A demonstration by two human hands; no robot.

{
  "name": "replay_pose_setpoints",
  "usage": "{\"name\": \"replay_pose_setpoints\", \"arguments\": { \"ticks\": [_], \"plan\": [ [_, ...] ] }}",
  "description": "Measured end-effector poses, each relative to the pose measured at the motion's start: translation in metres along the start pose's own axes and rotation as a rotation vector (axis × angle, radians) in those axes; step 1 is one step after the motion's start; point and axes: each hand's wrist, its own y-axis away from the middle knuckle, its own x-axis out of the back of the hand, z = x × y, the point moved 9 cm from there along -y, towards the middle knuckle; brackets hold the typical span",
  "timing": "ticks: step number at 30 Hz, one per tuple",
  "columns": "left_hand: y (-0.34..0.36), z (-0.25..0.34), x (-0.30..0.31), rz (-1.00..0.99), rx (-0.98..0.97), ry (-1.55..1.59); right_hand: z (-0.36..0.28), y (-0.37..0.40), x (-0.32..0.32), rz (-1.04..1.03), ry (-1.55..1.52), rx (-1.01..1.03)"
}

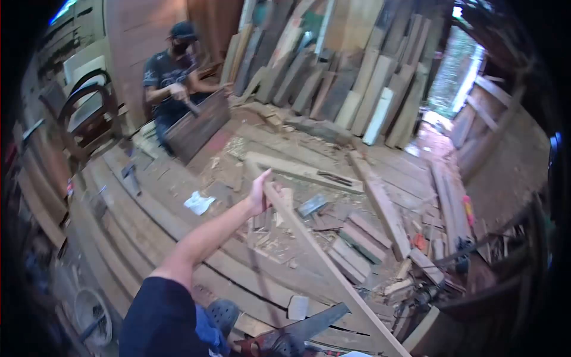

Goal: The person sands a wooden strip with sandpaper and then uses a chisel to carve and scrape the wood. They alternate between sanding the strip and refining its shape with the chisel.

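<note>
My left hand (259, 194) is closed around the upper end of a long, narrow wooden plank (324, 259). The plank slants down to the right and runs out of the bottom of the view. My right hand is out of sight. Near my shoe (223, 315), a handsaw (318, 320) with a reddish handle lies low in the view, partly behind the plank. A small pale block (298, 307) sits just above the saw blade. Beyond my left hand, a light board (303, 171) lies on the floor with a dark tool (334, 178) on it.
A co-worker (172, 83) at the upper left holds a wide dark board (199, 126). Wood offcuts (357, 244) and shavings litter the floor. Many planks (375, 89) lean at the back. A hammer-like tool (131, 178) and white crumpled paper (199, 203) lie at left.
</note>
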Motion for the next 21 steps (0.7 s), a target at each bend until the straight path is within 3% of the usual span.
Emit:
{"name": "replay_pose_setpoints", "arguments": {
  "ticks": [1, 2, 4, 5, 6, 8, 9, 12, 14, 16, 19, 21],
  "plan": [
    [-0.001, -0.002, -0.002, 0.011, 0.000, -0.027, 0.000, 0.002, 0.010, 0.044, 0.059, 0.016],
    [-0.001, -0.003, -0.009, -0.033, 0.022, -0.018, 0.015, 0.010, 0.014, 0.281, -0.176, -0.233],
    [0.004, -0.002, -0.001, 0.020, 0.007, -0.144, 0.026, 0.025, 0.020, -0.442, 0.594, -0.046],
    [0.013, 0.004, -0.007, 0.020, -0.021, -0.123, 0.069, 0.044, 0.037, -0.054, -0.135, -0.584],
    [0.030, 0.012, -0.019, -0.126, -0.036, -0.194, 0.107, 0.082, 0.013, 0.393, -0.909, -1.018],
    [0.044, 0.018, -0.015, -0.173, -0.117, -0.237, 0.101, 0.103, -0.012, 0.779, -0.592, -1.506],
    [0.055, 0.024, -0.003, -0.019, -0.194, -0.264, 0.108, 0.123, -0.020, 0.755, -0.637, -1.575],
    [0.075, 0.031, 0.034, 0.114, -0.359, -0.294, 0.134, 0.209, -0.037, 0.600, -0.643, -1.803],
    [0.086, 0.030, 0.061, 0.119, -0.349, -0.284, 0.137, 0.234, -0.056, 0.478, -0.386, -1.943],
    [0.098, 0.022, 0.092, 0.202, -0.334, -0.233, 0.136, 0.252, -0.080, 0.295, -0.423, -2.018],
    [0.120, 0.011, 0.118, 0.168, -0.312, -0.185, 0.138, 0.288, -0.103, 0.222, -0.419, -2.109],
    [0.132, 0.006, 0.137, 0.309, -0.297, -0.115, 0.136, 0.301, -0.114, 0.169, -0.357, -2.108]
  ]
}}
